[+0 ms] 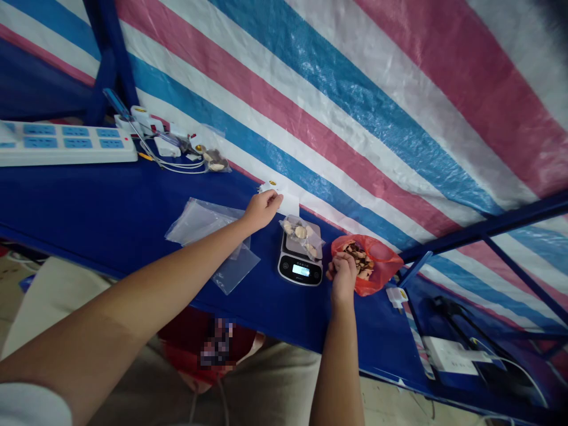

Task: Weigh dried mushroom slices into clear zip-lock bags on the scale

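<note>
My left hand hovers with curled fingers in front of a white sheet of paper, left of the scale; what it pinches, if anything, does not show. A digital kitchen scale has its display lit, the digits hard to read. On its plate lies a clear plastic bag with pale dried slices inside. My right hand is closed at the left rim of a red plastic bag, which stands open and holds brown and pale dried pieces. The fingers hide what they grip.
Flat clear zip bags lie left of the scale. Farther left are a small filled bag, cables and a long power strip. A striped tarp hangs behind the blue table. Another power strip is at right.
</note>
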### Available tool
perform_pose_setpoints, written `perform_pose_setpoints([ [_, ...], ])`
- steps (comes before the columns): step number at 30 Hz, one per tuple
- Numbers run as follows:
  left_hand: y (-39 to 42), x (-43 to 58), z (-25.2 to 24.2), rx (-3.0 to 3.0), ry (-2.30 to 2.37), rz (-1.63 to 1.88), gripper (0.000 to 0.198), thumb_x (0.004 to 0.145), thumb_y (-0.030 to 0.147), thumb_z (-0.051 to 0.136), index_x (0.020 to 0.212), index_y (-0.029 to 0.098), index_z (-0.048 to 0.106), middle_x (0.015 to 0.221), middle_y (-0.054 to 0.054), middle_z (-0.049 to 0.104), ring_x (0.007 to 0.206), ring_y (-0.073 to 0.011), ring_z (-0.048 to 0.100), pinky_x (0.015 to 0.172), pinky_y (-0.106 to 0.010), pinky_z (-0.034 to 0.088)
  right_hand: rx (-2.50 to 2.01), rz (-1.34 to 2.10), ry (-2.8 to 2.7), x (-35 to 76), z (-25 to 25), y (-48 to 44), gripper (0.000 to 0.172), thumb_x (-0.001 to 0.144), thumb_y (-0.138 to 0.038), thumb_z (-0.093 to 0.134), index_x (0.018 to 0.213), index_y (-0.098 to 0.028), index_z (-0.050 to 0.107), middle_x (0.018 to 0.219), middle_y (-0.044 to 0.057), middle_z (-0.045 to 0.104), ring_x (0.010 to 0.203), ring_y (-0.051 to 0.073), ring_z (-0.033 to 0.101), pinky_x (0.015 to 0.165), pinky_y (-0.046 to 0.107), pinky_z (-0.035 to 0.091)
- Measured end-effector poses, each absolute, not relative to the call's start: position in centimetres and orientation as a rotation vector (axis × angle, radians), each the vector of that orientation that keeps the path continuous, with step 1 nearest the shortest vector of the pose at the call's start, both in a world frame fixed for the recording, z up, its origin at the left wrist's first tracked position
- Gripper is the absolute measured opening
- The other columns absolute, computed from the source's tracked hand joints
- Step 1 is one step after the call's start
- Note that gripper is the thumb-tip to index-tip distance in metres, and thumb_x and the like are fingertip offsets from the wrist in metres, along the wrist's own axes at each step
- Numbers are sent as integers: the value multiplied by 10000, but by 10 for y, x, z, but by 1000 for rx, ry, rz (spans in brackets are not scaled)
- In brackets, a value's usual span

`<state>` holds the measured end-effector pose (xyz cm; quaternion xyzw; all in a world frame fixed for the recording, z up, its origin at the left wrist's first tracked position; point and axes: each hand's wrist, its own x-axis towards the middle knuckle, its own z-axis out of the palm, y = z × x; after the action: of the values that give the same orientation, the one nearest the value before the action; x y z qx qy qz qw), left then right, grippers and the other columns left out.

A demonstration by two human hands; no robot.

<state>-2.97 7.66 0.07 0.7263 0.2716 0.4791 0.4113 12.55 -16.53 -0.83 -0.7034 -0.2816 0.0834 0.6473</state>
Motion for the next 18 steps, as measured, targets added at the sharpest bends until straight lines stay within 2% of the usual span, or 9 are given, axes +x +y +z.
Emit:
perform_pose_setpoints([
  [3,76,-29,0,1835,679,1204,356,933,434,504,671,198,555,638,-2,598,628,-147,529,644,-300,377,-1531,183,-556,128,-10,-164,255,697,-350,551,919,-242,489,774,-45,515,553,96,478,461,206,374],
  [5,76,-30,0,1835,676,1203,351,932,425,505,668,198,552,637,-1,598,622,-145,528,642,-300,380,-1569,157,-567,129,-12,-163,264,714,-371,537,938,-236,501,797,-29,533,592,106,510,487,217,411],
  [11,75,-31,2,1852,672,1199,353,929,425,505,661,199,542,618,5,575,620,-144,521,636,-294,378,-1646,131,-573,129,-8,-165,304,744,-378,553,1004,-221,548,868,14,613,639,128,570,479,210,408],
  [13,75,-31,2,1861,677,1199,346,925,423,506,664,198,542,622,4,577,625,-146,524,639,-295,377,-1626,158,-573,126,-6,-165,287,735,-370,568,980,-221,556,821,-4,599,595,120,550,462,207,381],
  [15,75,-31,1,1866,677,1201,336,922,419,510,671,198,543,631,2,584,630,-147,528,647,-298,380,-1608,195,-573,123,-3,-165,255,744,-383,578,938,-219,561,730,-34,553,510,100,474,432,206,324],
  [18,75,-31,1,1862,668,1201,328,922,416,511,677,200,542,636,4,583,630,-146,526,653,-297,386,-1677,160,-706,120,0,-166,244,822,-446,559,864,-206,584,622,-61,472,462,93,385,432,219,285],
])
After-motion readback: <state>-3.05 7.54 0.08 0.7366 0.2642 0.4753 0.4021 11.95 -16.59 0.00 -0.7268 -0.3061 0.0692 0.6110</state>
